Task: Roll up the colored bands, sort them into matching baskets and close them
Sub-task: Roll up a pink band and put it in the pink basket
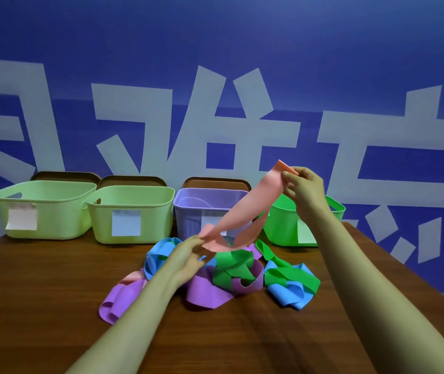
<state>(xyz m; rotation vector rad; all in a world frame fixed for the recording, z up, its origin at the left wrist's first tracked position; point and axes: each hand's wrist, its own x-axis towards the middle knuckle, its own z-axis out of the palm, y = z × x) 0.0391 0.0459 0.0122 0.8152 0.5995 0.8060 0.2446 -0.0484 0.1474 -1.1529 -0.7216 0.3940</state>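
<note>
A pink band (248, 209) hangs stretched above the table. My right hand (303, 186) pinches its upper end, raised in front of the bright green basket (283, 225). My left hand (188, 257) pinches its lower end just above the pile of loose bands (229, 276), which mixes purple, green, blue and pink ones. Along the wall stand two pale green baskets (43, 209) (132, 214), one with a pink label and one with a blue label, and a purple basket (202, 209). All are open.
Brown lids (65, 176) (132, 181) (217, 182) lean behind the baskets against the blue wall. The wooden table (40, 292) runs bare at the left and front. Its right edge (404, 268) slants close past the green basket.
</note>
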